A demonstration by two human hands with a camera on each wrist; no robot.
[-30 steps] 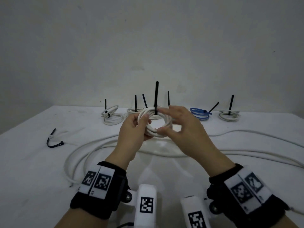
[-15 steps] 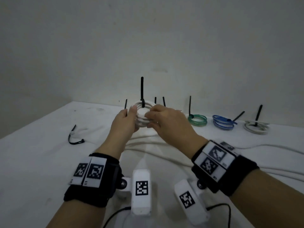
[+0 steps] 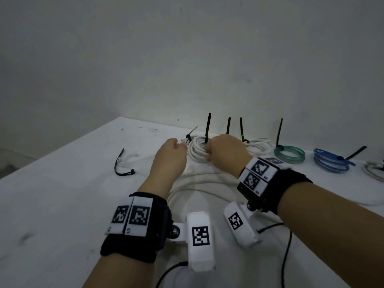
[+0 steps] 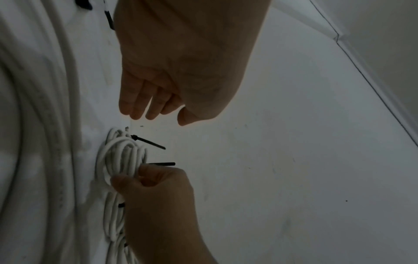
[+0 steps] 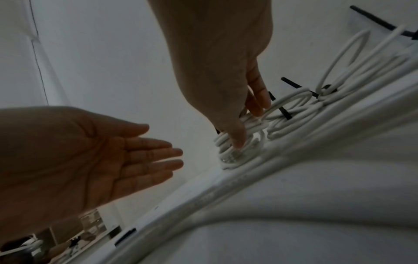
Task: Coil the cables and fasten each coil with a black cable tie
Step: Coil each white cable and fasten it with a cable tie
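Tied coil of white round cable [image 3: 197, 149], black plastic tie tail [image 3: 207, 127] upright, at far edge of white table [image 3: 62, 194]; pinched by right hand [image 3: 225, 152]. Left hand [image 3: 169, 156] just beside, fingers straight, holding nothing; green [image 3: 289, 153] and blue [image 3: 330, 163] coils further right.

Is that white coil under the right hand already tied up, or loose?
Tied: a black cable tie rings the white coil, tail sticking up beside the right hand.
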